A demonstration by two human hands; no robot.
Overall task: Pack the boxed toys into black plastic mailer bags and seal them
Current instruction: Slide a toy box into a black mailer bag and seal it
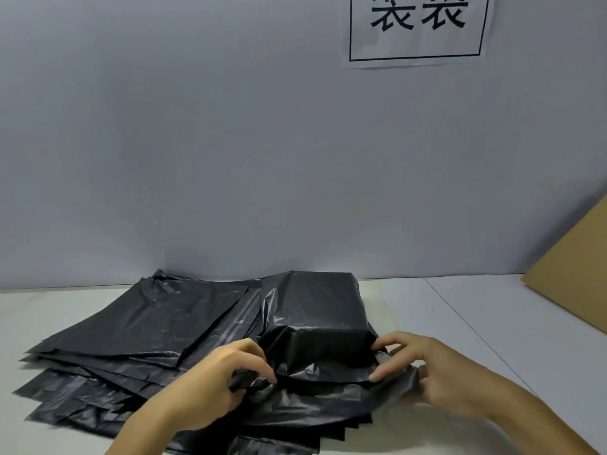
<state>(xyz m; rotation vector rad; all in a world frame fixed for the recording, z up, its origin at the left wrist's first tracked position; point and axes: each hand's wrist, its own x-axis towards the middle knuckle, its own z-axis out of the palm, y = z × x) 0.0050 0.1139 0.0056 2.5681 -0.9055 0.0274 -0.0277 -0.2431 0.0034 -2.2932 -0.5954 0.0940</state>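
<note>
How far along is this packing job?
Done: a box shape already fills the bag. In hand: the left hand and right hand pinch its open flap. Left: sealing it; a stack of empty bags lies underneath. No other toys show.

— What does the person wear on the arms?

— Nothing that shows. Both forearms are bare from the lower edge of the view to the wrists, with no sleeve or cuff.

— And the hands?

— The left hand (pixel 210 385) and the right hand (pixel 437 372) are bare too: no gloves, rings, watch or wristband. Fingernails look short and plain, though the picture is slightly soft.
</note>
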